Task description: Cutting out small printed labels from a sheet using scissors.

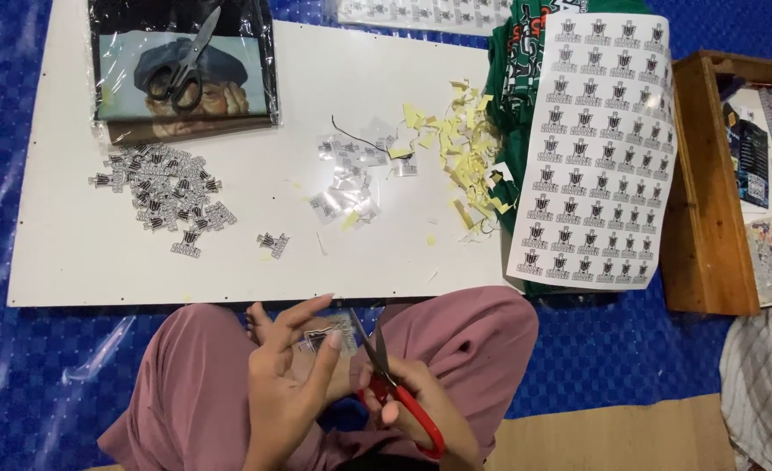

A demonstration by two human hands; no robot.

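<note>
Head view: the left hand (285, 371) is raised over the lap, palm toward the camera, thumb and fingers pinching a small printed sticker (323, 336). The right hand (408, 397) grips red-handled scissors (386, 375), metal blades parted at the sticker's right edge. Far across the white board (81, 253) lie a heap of cut stickers (163, 192), yellow paper scraps (455, 148) and a glossy uncut sheet (595, 148).
</note>
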